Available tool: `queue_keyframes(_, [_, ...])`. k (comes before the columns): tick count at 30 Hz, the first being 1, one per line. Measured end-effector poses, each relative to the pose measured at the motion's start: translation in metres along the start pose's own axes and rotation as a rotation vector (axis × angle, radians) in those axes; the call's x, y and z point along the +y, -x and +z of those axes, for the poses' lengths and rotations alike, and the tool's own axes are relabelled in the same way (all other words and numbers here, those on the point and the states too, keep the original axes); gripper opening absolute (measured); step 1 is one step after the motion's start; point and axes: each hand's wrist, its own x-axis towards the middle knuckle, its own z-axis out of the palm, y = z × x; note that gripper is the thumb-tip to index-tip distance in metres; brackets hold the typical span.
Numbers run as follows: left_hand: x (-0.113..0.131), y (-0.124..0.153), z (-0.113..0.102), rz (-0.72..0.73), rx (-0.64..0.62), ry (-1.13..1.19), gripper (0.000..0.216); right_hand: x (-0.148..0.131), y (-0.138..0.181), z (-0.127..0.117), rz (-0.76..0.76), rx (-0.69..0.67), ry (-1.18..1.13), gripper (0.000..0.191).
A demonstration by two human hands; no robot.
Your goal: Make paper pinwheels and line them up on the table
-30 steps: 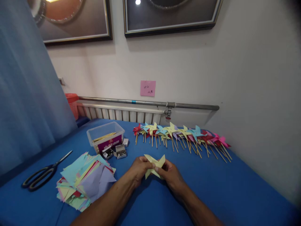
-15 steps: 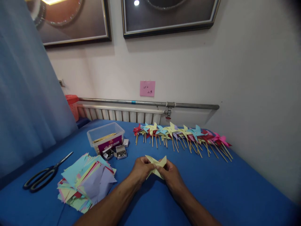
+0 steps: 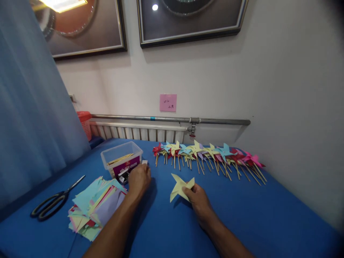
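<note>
My right hand (image 3: pixel 198 199) pinches the folded yellow paper pinwheel (image 3: pixel 180 186) just above the blue table (image 3: pixel 255 218). Its points stick out to the left and up. My left hand (image 3: pixel 139 179) has reached left to the small open boxes of pins (image 3: pixel 123 176) in front of the clear plastic tub (image 3: pixel 120 160). Its fingers curl down over the boxes, and I cannot see what is under them.
A row of finished pinwheels on sticks (image 3: pixel 209 154) lies along the back of the table by the wall. A stack of coloured paper squares (image 3: pixel 98 206) sits at front left, with black scissors (image 3: pixel 51 202) further left. A curtain hangs on the left.
My left hand let go of the yellow pinwheel and moved left to the pin boxes. My right hand now holds the pinwheel alone.
</note>
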Motion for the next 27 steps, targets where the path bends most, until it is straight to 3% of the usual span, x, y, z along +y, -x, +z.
queue_keyframes(3, [-0.017, -0.009, -0.014, -0.077, -0.073, -0.327, 0.035, -0.003, 0.002, 0.0, 0.015, 0.001, -0.006, 0.041])
queue_keyframes(6, [-0.023, -0.01, -0.016, -0.067, -0.129, -0.432, 0.034, -0.004, 0.003, -0.001, 0.007, -0.007, 0.025, 0.042])
queue_keyframes(27, [-0.031, -0.013, -0.014, -0.061, -0.215, -0.418, 0.031, 0.0, 0.005, -0.005, -0.023, -0.061, 0.063, 0.038])
